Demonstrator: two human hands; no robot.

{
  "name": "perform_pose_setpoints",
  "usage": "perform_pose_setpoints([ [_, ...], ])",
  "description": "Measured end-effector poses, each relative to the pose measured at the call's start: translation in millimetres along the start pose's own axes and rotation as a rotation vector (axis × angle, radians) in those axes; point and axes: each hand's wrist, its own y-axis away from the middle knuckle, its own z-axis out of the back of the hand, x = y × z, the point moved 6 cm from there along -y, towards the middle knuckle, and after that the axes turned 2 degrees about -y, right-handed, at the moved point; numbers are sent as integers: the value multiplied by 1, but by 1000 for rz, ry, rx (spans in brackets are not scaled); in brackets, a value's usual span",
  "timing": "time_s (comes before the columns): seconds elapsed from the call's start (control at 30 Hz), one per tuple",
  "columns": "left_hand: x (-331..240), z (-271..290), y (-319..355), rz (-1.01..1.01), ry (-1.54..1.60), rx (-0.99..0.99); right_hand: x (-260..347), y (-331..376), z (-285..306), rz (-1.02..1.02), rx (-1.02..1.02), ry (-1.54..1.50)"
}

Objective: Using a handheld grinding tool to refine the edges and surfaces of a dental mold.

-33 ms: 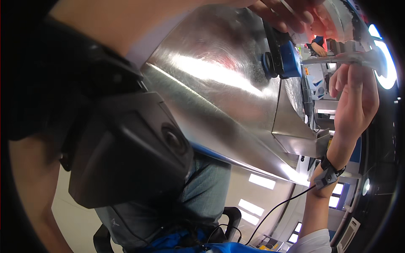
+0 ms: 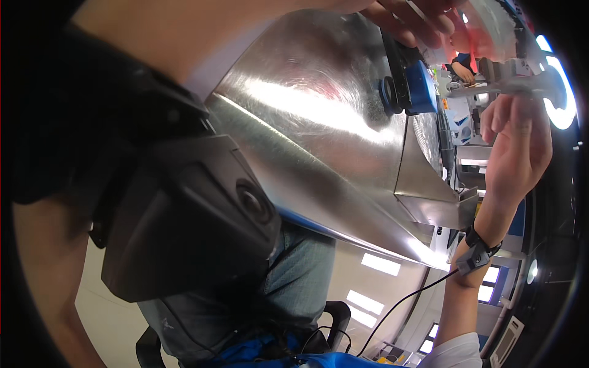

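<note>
High at the upper right, my left hand has its fingers bent around a pink-and-white piece. It looks like a dental cast with pink wax, partly cut off by the picture's rim. Just below it, my right hand is closed on a slim grey metal hand tool. The thin end of the tool points left, beneath the cast; whether it touches the cast I cannot tell. A bulky black camera housing is strapped to my left arm, and a small camera with a cable sits on my right wrist.
A scratched, shiny metal worktop slopes through the middle, with a raised metal edge piece at its right. On it stands a blue-and-black device. Beyond, another person's hand shows. A bright ring lamp hangs far right.
The metal tool has tilted a little, its thin end shifting slightly right and down. The pink-and-white piece has turned slightly in my left hand.
</note>
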Motion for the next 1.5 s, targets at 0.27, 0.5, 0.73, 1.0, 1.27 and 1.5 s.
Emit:
perform_pose_setpoints([
  [0.27, -3, 18, -5, 43, 252, 237, 3, 5, -15, -117, 14, 2],
  [0.5, -18, -9, -1, 276, -129, 12, 5, 0, 3, -2, -69, -243],
  [0.73, -13, -15, -11, 387, -176, -138, 2, 10, -6, -157, -52, -76],
  [1.0, -18, -15, -20, 465, -123, -105, 4, 0, -2, -102, -158, -187],
  [1.27, -3, 1, -31, 529, -79, 9, 13, -5, -13, -313, 51, -268],
  [1.5, -77, 28, -50, 583, -282, -120, 62, -64, 43, -156, -12, -310],
])
